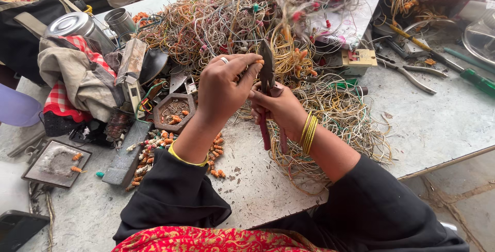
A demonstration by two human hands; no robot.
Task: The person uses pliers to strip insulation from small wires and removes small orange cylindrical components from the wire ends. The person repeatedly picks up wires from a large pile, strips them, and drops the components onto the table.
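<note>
Grey and gritty, the worktop [438, 123] carries a heap of scrap wiring at a salvage bench seen from above. At its centre a pair of pliers [267, 84] with red handles stands nearly upright, nose up, in the person's right hand [281, 108], whose fingers are closed round the handles. The left hand [223, 88], ring on one finger, is pinched shut on a small orange connector [260, 62] right at the pliers' nose; thin wire appears to run from it, though the strand itself is too fine to follow. The step in hand looks like pulling or snipping a connector off its wire; the next move would seem to call for a firm squeeze of the handles and a steady grip on the tiny piece so it does not spring away.

Behind both hands rises the wire tangle [242, 15], pale, yellow and orange, spilling to the right under the right wrist. Loose connectors [216, 151] lie scattered just beside the left forearm, and more sit in a hexagonal tray [174, 112] near that hand. Further left lie a flat metal tray [55, 163], a bundle of cloth [77, 77] and steel tins [72, 24]. Well apart on the right rest a green-handled screwdriver [477, 81] and spare pliers [412, 77].
</note>
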